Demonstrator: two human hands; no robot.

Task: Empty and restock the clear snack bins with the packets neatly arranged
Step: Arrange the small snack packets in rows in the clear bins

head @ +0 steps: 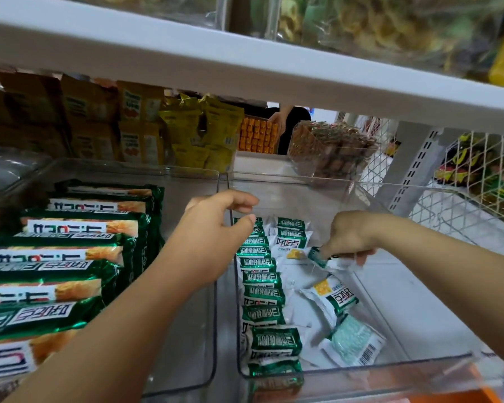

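White shelf (245, 68) carries 2 clear bins. Left bin (186, 181): about 9 large green packets (56, 274), overlapped, looks restocked. Right bin (361, 370) half done: tidy row (259, 286) of roughly 11 small packets along left wall, second row begun with 2, 2 loose packets (332, 298) unsorted. Left hand (221, 216) over divider, fingers loosely apart, holding nothing. Right hand (349, 239) fingers pinch 1 small packet (317, 257) mid-bin.

Your view is bright, evenly lit, shadows soft. Faint glare streaks the clear plastic snack bin (390, 363) rim; the white metal shelf edge (245, 62) bows, and yellow bagged snacks (390, 27) above blur.
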